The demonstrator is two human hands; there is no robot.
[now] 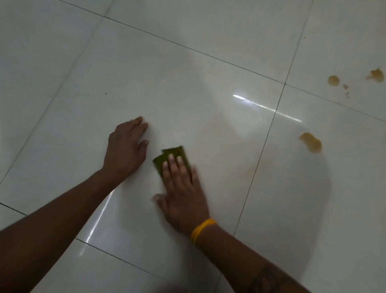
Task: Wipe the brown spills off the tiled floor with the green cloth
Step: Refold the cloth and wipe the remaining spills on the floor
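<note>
Folded dark-green rectangular cloth (171, 157), flat on the glossy white tiled floor (192, 81), long axis aslant from near-left to far-right, far corner toward the upper right. One cloth only, near half hidden under fingers. Right hand (181, 191) pressed flat on it, fingers straight and close together, thumb spread to the left on the tile; edges slightly blurred. Yellow band (201, 230) round the right wrist, dark marking on the forearm behind it. Left hand (125, 148) just beside the cloth on its left, apart from it, palm down on the same tile, fingers loosely extended, nothing held.

Brown spills counted: three larger ones and a few tiny specks. Nearest, an elongated brown puddle (310, 143), on the tile to the right of the cloth's tile, well apart from the cloth, long axis from far-left to near-right. Farther off, on the next tile back, a round brown spot (333, 80) and a ragged brown blot (376, 75) to its right, with small droplets (345, 88) between and below them. Two hands, one band. Faint tan smear on the tile to the right of the cloth, too dim to judge.
</note>
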